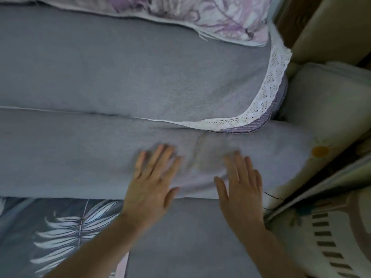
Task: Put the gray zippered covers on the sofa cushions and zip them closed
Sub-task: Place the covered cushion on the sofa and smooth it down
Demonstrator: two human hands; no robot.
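A long cushion in a gray cover [70, 153] lies across the middle of the view. My left hand [152, 183] rests flat on it with fingers spread. My right hand [241, 187] lies flat on the same cover a little to the right, fingers straight. Both hands are slightly blurred. Behind it lies a second gray-covered cushion [130, 73], with a white lace trim [269, 97] along its right end. A third gray surface [180, 237] sits in front, under my forearms. No zipper is visible.
A purple floral fabric [200, 15] lies at the back. A dark leaf-print fabric [50, 233] is at the lower left. Cream cushions with a daisy print [321, 151] and a striped pattern [325, 237] crowd the right side.
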